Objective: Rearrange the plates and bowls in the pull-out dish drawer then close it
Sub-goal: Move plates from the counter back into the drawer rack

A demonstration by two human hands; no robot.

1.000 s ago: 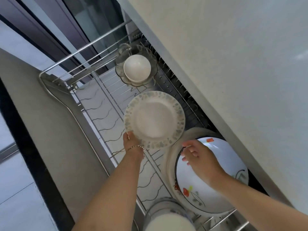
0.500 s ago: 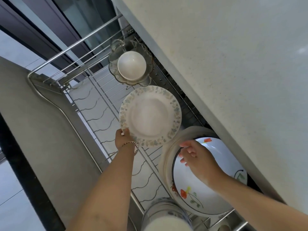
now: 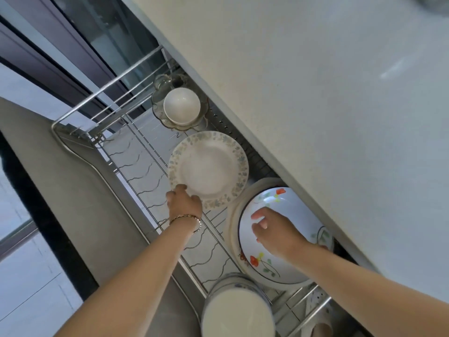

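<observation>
The left hand (image 3: 185,200) is closed on the near rim of a pale plate with a blue-grey floral border (image 3: 208,165), fingers curled over the edge at the plate's lower left; a thin bracelet (image 3: 186,218) circles the wrist. The plate sits mid-frame over the wire rack of the pull-out drawer (image 3: 136,164), its far edge close to a white bowl (image 3: 182,106) nested in a scalloped glass dish (image 3: 167,117) toward the upper centre. Its right edge runs close to the underside of the countertop (image 3: 315,93), which cuts diagonally across the frame and overhangs the drawer's right side.

The right hand (image 3: 272,231) hovers with fingers spread and loosely bent above a large white plate with red and yellow flowers (image 3: 264,263) in the lower right; it appears to hold nothing, though whether the fingertips touch the plate cannot be told. That plate lies atop a cream one whose rim shows at its left, just beside the floral-bordered plate.

Left of both plates, the wavy wire slots of the rack stand open up to the drawer's front rail. A stack of white dishes (image 3: 238,312), blurred, fills the bottom centre.
</observation>
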